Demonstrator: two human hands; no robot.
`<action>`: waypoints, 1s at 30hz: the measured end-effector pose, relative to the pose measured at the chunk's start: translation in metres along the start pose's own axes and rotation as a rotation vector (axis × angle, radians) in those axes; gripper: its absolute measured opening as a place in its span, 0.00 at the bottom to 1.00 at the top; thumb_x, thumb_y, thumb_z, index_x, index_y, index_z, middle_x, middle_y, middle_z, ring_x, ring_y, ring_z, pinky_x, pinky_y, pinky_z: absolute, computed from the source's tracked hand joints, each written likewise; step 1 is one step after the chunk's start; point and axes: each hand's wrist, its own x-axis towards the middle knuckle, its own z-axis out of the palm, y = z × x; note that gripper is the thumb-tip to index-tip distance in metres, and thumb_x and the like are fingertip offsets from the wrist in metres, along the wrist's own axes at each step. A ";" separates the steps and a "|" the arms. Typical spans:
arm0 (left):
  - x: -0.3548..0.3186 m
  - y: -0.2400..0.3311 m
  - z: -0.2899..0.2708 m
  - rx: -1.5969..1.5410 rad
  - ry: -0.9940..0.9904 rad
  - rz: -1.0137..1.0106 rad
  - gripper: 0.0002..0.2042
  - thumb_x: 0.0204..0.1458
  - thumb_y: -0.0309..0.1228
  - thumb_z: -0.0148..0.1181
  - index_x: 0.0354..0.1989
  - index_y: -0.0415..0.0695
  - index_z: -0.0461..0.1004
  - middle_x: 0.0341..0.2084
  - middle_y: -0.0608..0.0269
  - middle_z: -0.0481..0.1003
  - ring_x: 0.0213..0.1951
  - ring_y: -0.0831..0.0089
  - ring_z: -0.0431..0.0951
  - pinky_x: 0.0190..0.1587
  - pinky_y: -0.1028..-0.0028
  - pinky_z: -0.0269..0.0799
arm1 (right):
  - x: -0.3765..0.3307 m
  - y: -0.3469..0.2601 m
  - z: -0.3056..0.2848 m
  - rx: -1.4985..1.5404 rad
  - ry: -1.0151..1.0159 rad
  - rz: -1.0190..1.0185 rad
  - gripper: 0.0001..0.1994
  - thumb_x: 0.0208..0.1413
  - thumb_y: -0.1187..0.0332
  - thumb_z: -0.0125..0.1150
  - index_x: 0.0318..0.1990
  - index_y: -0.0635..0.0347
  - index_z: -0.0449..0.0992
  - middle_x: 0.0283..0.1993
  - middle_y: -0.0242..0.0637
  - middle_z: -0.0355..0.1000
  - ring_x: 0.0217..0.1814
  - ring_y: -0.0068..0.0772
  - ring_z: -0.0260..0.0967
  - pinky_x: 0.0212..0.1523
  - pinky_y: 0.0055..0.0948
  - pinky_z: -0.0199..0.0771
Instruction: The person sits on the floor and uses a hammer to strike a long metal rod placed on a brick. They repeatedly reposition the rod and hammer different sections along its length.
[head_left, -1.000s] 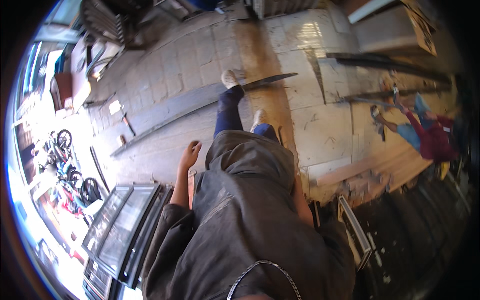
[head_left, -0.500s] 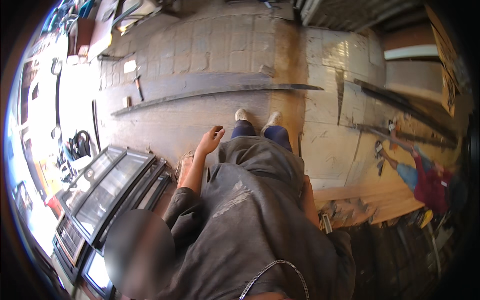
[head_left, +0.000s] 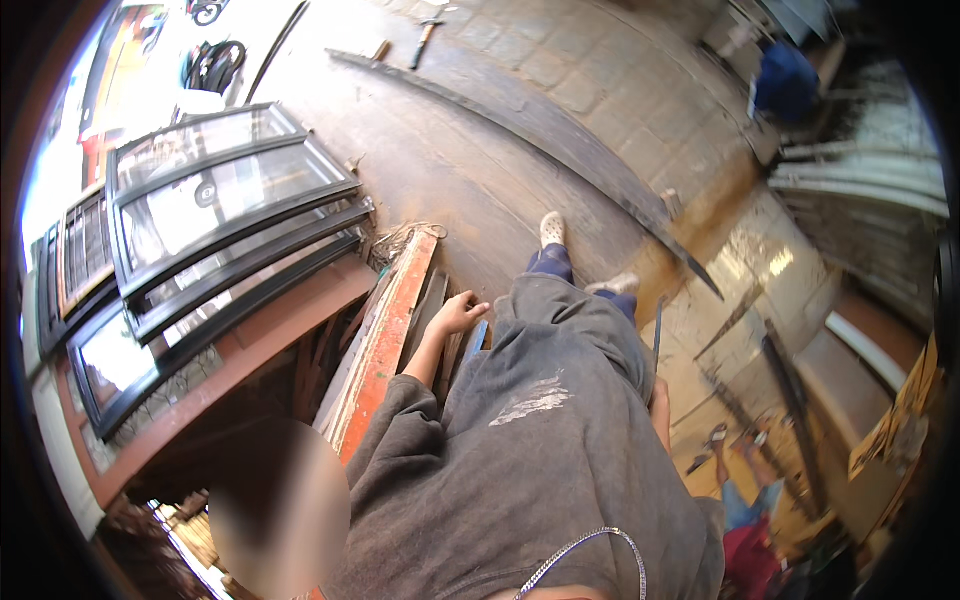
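Note:
My left hand (head_left: 460, 313) hangs beside my dark shirt with loosely bent fingers and nothing visible in it. Close to it are a narrow blue piece (head_left: 477, 342) and an orange-red painted timber beam (head_left: 385, 355), with more boards stacked between. Most of my right hand (head_left: 660, 395) is hidden by the shirt on my other side. A thin dark strip (head_left: 658, 325) rises just above it; whether the hand holds that strip cannot be made out. On the floor past my feet lies a long dark bar (head_left: 520, 140), with a hammer (head_left: 425, 42) near its far end.
Dark-framed glazed windows (head_left: 215, 200) lean in a stack at the left on a reddish-brown frame (head_left: 250, 370). At the lower right sits another person in a red shirt (head_left: 750, 555), near dark lengths of timber (head_left: 790, 390). A blue bundle (head_left: 787, 78) stands far right.
My view has swung to the left, bringing the windows and the orange-red beam nearer. My feet have shifted into a stride. My left hand is now beside the stacked boards.

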 end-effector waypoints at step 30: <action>0.103 -0.160 -0.109 -1.044 0.551 -0.529 0.19 0.60 0.43 0.52 0.40 0.34 0.72 0.30 0.57 0.77 0.32 0.71 0.77 0.37 0.73 0.72 | -0.070 -0.458 0.465 -1.396 0.090 -0.509 0.23 0.52 0.58 0.56 0.43 0.75 0.74 0.43 0.59 0.75 0.46 0.53 0.74 0.46 0.43 0.74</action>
